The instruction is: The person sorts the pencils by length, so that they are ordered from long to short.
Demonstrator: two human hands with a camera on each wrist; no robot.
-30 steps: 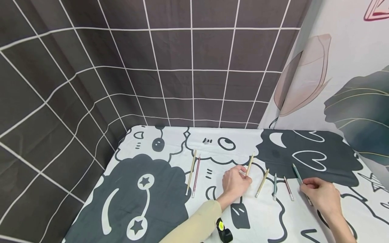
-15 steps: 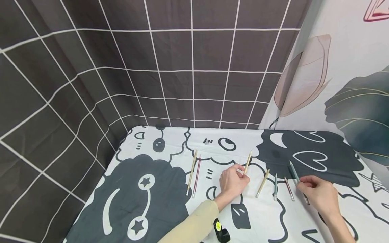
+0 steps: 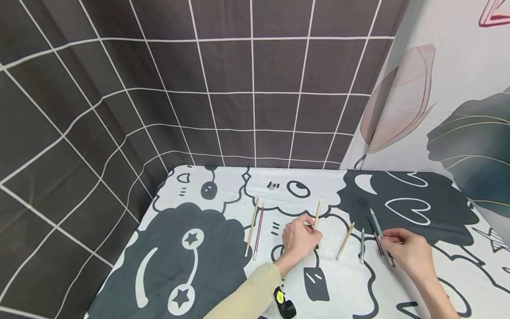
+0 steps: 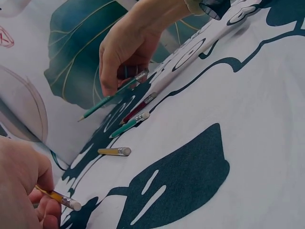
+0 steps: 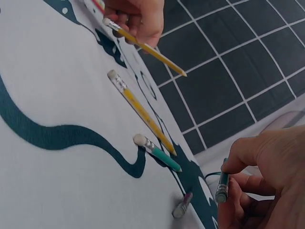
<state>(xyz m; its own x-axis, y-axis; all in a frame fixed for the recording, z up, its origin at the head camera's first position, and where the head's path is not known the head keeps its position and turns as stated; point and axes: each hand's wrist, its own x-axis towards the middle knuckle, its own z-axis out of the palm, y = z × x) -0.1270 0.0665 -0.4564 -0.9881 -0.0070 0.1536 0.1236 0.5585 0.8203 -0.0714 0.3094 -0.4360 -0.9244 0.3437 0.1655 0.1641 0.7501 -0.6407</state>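
Note:
My left hand (image 3: pixel 299 239) pinches a yellow pencil (image 3: pixel 317 214), tip pointing away and white eraser end showing in the left wrist view. At the right, my right hand (image 3: pixel 410 252) holds a green pencil (image 3: pixel 375 222) between thumb and fingers, raised off the cloth in the right wrist view. A dark red pencil (image 5: pixel 182 208) lies on the cloth close by it, partly covered in the head view. Between the hands lie another yellow pencil (image 3: pixel 345 241) and a second green pencil (image 3: pixel 362 246), spaced apart. Left of my left hand, a yellow pencil (image 3: pixel 252 227) and a red pencil (image 3: pixel 258 231) lie side by side.
A white cloth (image 3: pixel 223 283) with dark cartoon drawings covers the surface. Behind it hangs a dark grid-patterned curtain (image 3: pixel 275 110), and a pale leaf-print curtain (image 3: pixel 458 66) stands at the right. A black wrist strap (image 3: pixel 284 305) shows beside my left sleeve.
My right hand has carried the green pencil leftward, over beside the dark red one. My left hand has shifted slightly left with its yellow pencil. The pencils on the cloth have stayed put.

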